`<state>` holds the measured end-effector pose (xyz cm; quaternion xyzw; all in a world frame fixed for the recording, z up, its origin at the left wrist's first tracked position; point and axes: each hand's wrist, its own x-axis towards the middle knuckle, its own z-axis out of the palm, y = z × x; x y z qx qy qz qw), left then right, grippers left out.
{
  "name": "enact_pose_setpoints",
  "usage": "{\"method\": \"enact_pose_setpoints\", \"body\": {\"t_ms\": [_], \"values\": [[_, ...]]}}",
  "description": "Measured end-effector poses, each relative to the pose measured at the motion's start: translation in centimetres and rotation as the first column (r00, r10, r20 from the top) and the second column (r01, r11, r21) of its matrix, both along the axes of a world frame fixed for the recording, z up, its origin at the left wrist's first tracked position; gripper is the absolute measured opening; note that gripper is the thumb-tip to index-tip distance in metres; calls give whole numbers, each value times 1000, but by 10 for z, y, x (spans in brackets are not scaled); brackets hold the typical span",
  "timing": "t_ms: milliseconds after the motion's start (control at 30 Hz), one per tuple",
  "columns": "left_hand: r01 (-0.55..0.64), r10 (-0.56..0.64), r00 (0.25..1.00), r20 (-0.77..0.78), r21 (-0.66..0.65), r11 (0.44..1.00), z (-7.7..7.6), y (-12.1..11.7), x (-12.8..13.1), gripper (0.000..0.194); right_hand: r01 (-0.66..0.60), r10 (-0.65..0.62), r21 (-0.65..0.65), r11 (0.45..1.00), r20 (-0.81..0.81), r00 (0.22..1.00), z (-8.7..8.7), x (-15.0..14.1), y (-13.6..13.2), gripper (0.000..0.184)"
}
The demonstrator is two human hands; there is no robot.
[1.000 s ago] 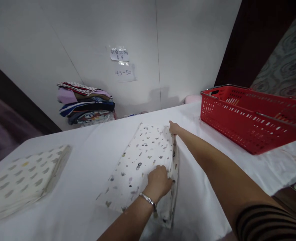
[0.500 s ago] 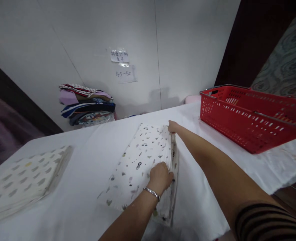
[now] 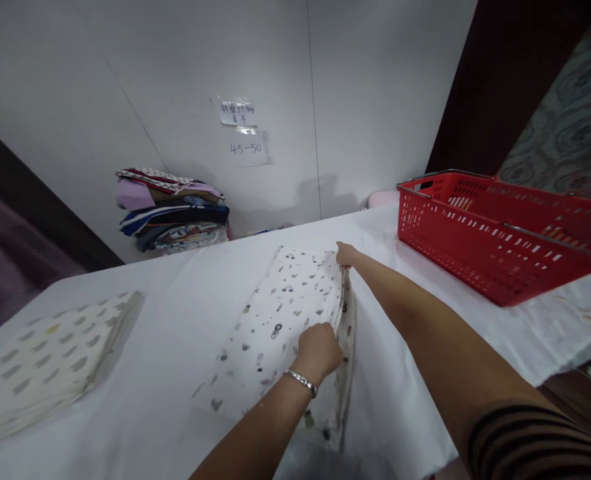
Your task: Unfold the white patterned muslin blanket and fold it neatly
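A white cloth [image 3: 275, 313] with small printed figures lies folded in layers on the white-covered table [image 3: 175, 333]. My left hand [image 3: 319, 350], with a silver bracelet at the wrist, is closed on the cloth's right edge near its middle. At the far right corner of the same cloth, my right hand [image 3: 344, 255] pinches the layers. Beneath the upper layer, a lower part of the cloth shows along the right side. Most fingertips of both hands are hidden.
To the left lies a folded white cloth with grey marks [image 3: 45, 360]. A stack of folded clothes [image 3: 175, 210] stands against the wall behind the table. On the right sits a red perforated basket [image 3: 475, 247] with metal handles. Paper notes [image 3: 245, 147] are taped to the wall.
My left hand has lifted the cloth's right edge slightly, and more of the lower layer shows. My right hand stays at the far corner.
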<state>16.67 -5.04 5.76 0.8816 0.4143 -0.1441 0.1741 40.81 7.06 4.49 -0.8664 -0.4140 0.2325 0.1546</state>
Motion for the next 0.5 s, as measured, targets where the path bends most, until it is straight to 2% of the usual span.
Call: {"method": "enact_pose_setpoints", "body": {"t_ms": [133,333,500], "values": [[65,-71,994,84,73,995,-2,-4,-4,30,-16,14,31,999,40,999,-8,4,-11,75],[149,-168,977,135,141,979,-23,-24,3,27,-29,26,26,999,102,994,-22,5,-31,72],[152,-169,976,140,124,980,-24,-41,-2,30,-26,20,40,999,146,989,-26,9,-34,77]]}}
